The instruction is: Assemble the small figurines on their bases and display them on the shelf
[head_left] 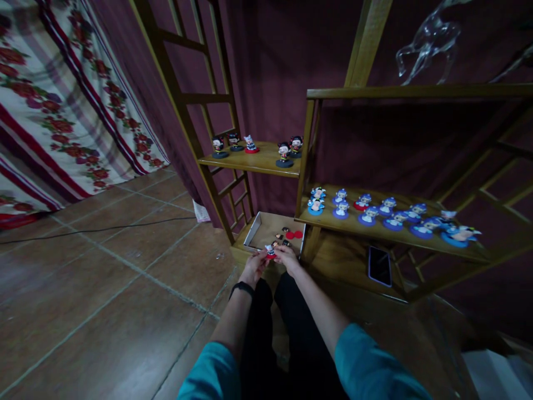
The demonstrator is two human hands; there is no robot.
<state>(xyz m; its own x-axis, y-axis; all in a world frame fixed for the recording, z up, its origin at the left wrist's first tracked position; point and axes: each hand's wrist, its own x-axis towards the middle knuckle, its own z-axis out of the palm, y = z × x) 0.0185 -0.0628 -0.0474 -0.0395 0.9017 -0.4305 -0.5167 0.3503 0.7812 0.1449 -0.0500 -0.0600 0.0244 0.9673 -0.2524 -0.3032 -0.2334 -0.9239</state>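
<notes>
A pale paper [201, 212] is lying by the foot of the dark curtain, any print on it too small to be read, and the phone [380, 266] on the lower right board is showing only a dark screen. The left hand [257, 263] and the right hand [287, 258] are meeting over the front edge of the box [252, 230], and their fingers are closing narrowly on one small figurine [270, 249], pinching it from both sides near its red base. The exact placing of each fingertip is too small to tell. Inside the box, two red discs [294, 235] are lying side by side near the right wall, with several dark-haired heads [278, 236] resting around them. Above, on the left shelf [258, 159], four dark-haired figures [284, 154] are standing on dark bases, while a white-and-blue one [250, 144] is standing among them on a red base. On the right shelf [328, 220], more figures [368, 216] are standing close together, mostly on purple or blue bases. A black band [242, 288] is circling the left wrist.
</notes>
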